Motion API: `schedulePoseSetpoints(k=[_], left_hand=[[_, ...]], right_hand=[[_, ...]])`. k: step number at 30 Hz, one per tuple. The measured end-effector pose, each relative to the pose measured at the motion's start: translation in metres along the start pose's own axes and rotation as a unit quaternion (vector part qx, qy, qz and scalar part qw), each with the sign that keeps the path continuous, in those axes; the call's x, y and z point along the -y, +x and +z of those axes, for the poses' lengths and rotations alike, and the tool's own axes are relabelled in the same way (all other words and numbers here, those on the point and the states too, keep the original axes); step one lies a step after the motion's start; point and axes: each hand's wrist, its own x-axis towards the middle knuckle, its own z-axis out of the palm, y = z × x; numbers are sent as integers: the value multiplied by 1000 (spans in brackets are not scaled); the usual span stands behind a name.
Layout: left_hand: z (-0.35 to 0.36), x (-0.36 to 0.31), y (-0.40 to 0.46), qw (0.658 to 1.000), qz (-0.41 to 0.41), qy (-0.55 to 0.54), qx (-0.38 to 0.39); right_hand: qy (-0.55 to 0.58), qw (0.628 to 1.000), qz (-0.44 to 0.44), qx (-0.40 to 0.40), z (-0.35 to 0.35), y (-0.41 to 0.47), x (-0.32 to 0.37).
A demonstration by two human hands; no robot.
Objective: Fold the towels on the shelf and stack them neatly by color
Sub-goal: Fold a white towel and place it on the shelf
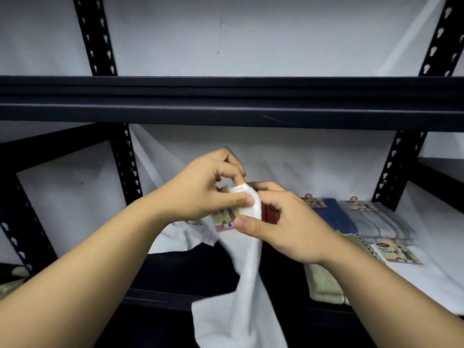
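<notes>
Both hands are meeting in front of the dark metal shelf [175, 270], holding up a white towel [247, 285] by its top edge. The left hand [200, 189] is pinching the towel's bunched corner between thumb and curled fingers, together with the printed card label [224, 219] fixed there. The right hand [283, 227] is gripping the same edge just beside it, thumb pressing on the front of the cloth and fingers curled behind. The rest of the towel is hanging down below the hands, past the shelf's front edge. The writing on the held label is too blurred to read.

On the shelf, at right, folded towels are lying side by side: a blue towel [334, 214] and a grey towel [379, 222] at the back, each carrying a card tag, and a beige towel [324, 282] and a second white towel [431, 280] in front. The label [398, 252] on that white towel is showing the words "Face Towel". An unfolded pale towel [180, 234] is lying crumpled behind the hands.
</notes>
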Motion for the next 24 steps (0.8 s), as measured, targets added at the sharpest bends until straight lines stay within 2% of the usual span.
schedulePoseSetpoints(k=[3, 5, 9, 13, 15, 17, 19, 21, 24], left_hand=[[-3, -6, 6, 999, -24, 21, 22], [-11, -5, 7, 998, -35, 42, 7], [-35, 3, 0, 996, -60, 24, -66], [-49, 14, -9, 991, -88, -21, -101], [-45, 17, -10, 993, -88, -17, -77], [-36, 19, -7, 996, -82, -7, -39], [-28, 18, -2, 997, -77, -1, -19], [-25, 18, 1, 997, -76, 3, -30], [-36, 26, -3, 992, -102, -3, -78]], right_hand=[[9, 998, 11, -53, 5, 7, 8], [3, 998, 25, -50, 4, 9, 4], [-52, 992, 111, 32, -2, -2, -23], [-180, 956, 190, 135, -9, -14, -55], [-202, 957, 153, 139, -9, -7, -56], [-142, 980, 86, 110, -4, 5, -43], [-54, 994, 58, 75, 3, 19, -26], [-24, 996, 61, 59, 10, 29, -21], [-88, 988, 103, 71, 17, 22, -46]])
